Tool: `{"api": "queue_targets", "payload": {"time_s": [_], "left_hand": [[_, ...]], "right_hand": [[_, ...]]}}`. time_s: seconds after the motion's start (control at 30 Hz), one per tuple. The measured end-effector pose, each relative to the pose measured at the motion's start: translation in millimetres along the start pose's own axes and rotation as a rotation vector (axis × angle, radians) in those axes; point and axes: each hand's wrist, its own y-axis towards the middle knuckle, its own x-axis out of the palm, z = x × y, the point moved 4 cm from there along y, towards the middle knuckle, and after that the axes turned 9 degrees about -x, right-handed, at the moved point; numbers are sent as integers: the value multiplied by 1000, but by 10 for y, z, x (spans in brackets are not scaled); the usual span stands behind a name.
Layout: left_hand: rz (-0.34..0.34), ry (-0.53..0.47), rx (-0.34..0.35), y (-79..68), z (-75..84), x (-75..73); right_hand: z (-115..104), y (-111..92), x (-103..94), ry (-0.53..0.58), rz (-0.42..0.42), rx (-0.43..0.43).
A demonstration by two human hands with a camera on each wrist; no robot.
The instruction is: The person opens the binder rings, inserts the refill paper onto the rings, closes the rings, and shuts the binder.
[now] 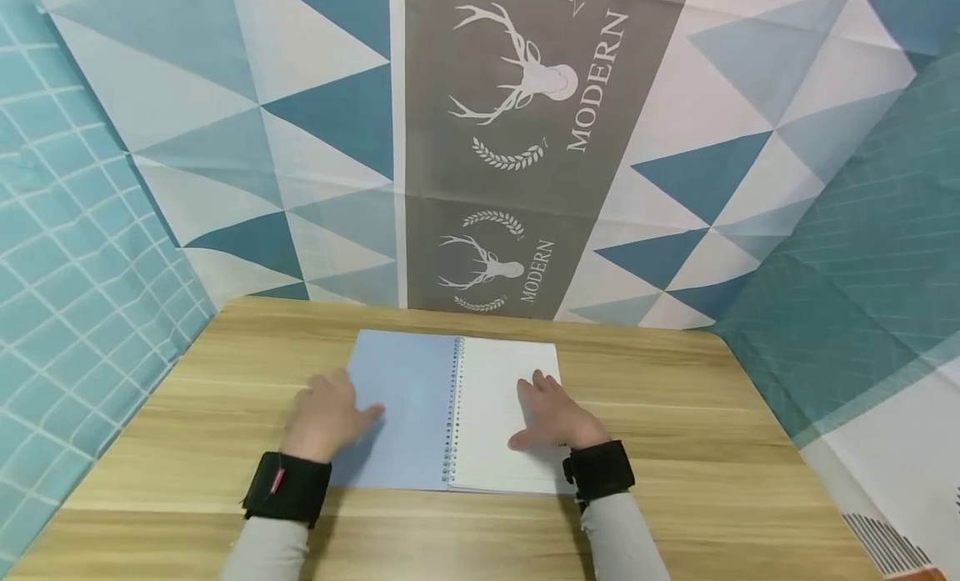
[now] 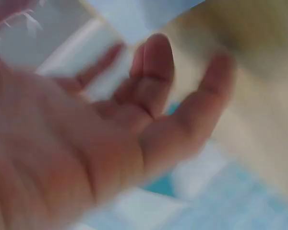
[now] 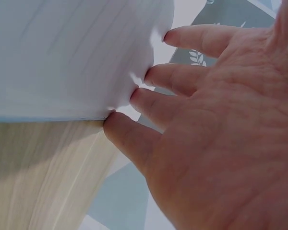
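Note:
A spiral notebook (image 1: 480, 364) lies open flat on the wooden table, its wire binding (image 1: 453, 406) running down the middle. On its left is a plain light-blue side (image 1: 408, 406); on its right, a white lined page (image 1: 487, 423). My left hand (image 1: 322, 418) is by the left edge with fingers loosely bent and nothing held; its wrist view is blurred, showing an empty palm (image 2: 86, 148). Over the right page is my right hand (image 1: 558, 418), fingers spread. In the right wrist view its fingertips (image 3: 116, 122) touch the white paper (image 3: 72, 57), apparently without gripping it.
The wooden table (image 1: 420, 531) extends around the notebook on all sides. Behind it hangs a patterned cloth (image 1: 330, 139) with triangles and deer prints. Blue-green cloths (image 1: 67, 231) flank the table. Each wrist wears a black band (image 1: 288, 488).

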Motion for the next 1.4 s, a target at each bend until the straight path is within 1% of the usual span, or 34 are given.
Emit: {"api": "queue_targets", "payload": {"time_s": [0.07,0.1,0.13,0.2,0.27,0.3,0.4,0.47,0.53,0.57,0.63,0.67,0.73,0.8,0.87,0.93,1.0,1.07,1.17,1.27,1.33,1.4], "left_hand": [[-5,82,189,-200,142,79],[-12,121,267,-305,217,146],[-31,150,332,-405,285,219],[-31,183,436,-552,387,359],[25,245,493,-625,450,469],[77,283,520,-646,470,510],[270,393,631,-704,496,590],[359,457,699,-756,493,627],[425,504,764,-811,460,638],[446,521,792,-835,431,633],[469,517,838,-865,352,602],[472,514,847,-870,301,577],[477,493,829,-862,181,516],[492,462,750,-834,44,444],[528,455,639,-808,-86,382],[569,450,549,-796,-193,347],[603,451,487,-800,-262,333],[611,423,450,-805,-286,330],[576,331,385,-803,-295,316],[497,236,325,-784,-307,289],[398,174,289,-755,-332,270],[284,94,246,-704,-377,234]], "right_hand": [[-28,11,15,14,6,-4],[-38,18,19,18,6,-3],[-46,25,20,23,5,-6],[-52,34,11,25,3,-7],[-48,30,-2,30,1,-3],[-46,27,-7,29,1,0],[-32,10,2,45,1,17],[-15,3,18,55,2,20],[-10,8,29,63,2,19],[-10,13,33,66,3,17],[-12,18,30,73,10,17],[-10,19,26,75,14,19],[-3,16,20,75,16,24],[6,2,12,73,14,29],[18,-14,5,68,12,28],[19,-25,-4,64,12,25],[13,-19,-9,54,12,19],[6,-12,-14,44,13,14],[-3,-1,-14,28,12,10],[-3,1,-9,16,13,11],[-3,-3,-5,16,12,12],[-4,-6,-3,19,7,5]]}}
